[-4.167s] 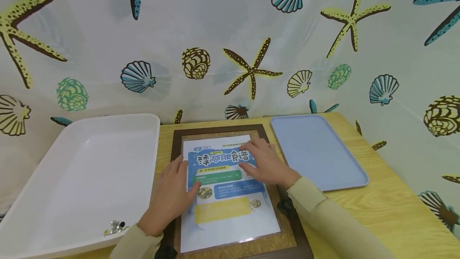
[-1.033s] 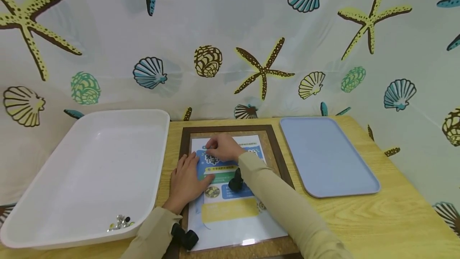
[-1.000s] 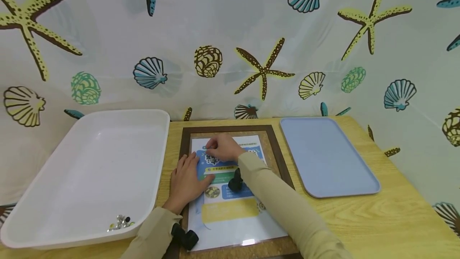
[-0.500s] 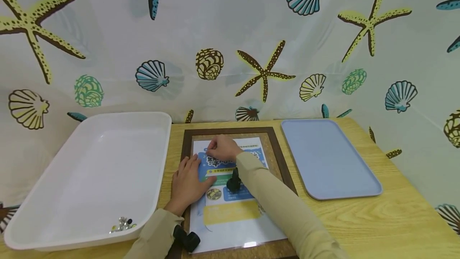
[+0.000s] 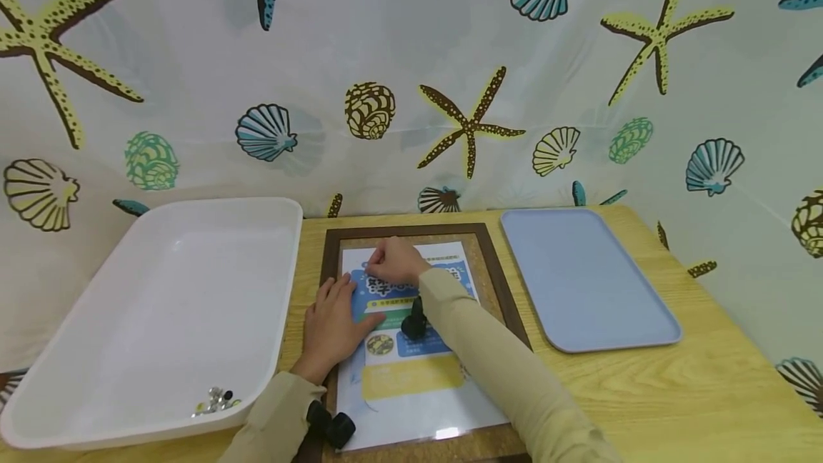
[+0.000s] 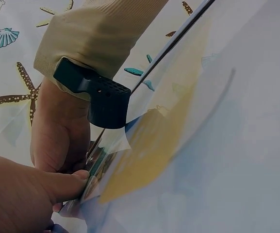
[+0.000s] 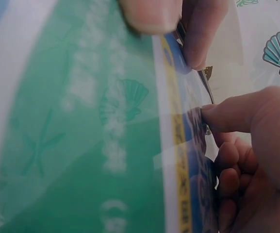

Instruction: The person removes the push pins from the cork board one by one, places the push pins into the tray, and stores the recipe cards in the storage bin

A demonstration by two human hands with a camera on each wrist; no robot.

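Note:
A laminated sheet (image 5: pixel 398 416) with blue, green and yellow printed blocks lies on a cork board (image 5: pixel 491 284) framed in dark brown. My left hand (image 5: pixel 331 331) rests flat along the sheet's left side, fingers pointing away and thumb spread over the print. Near the sheet's upper left corner, my right hand (image 5: pixel 398 263) has its thumb and forefinger pinched together at the surface. The right wrist view shows a small shiny clear pushpin (image 7: pixel 207 130), mostly hidden, between those fingertips. In the left wrist view the left thumb (image 6: pixel 69 187) presses at the sheet's surface.
A deep white tray (image 5: pixel 193 284) stands left of the board, with several small clear, yellow and black pushpins (image 5: pixel 218 400) in its near right corner. To the right lies a shallow light blue tray (image 5: pixel 588 277). Behind the wooden table (image 5: pixel 701 370) hangs a shell-patterned cloth (image 5: pixel 308 34).
Since the oldest frame my right hand has moved left across the sheet and closed into a pinch near its upper left. Over the last second both hands stay nearly in place.

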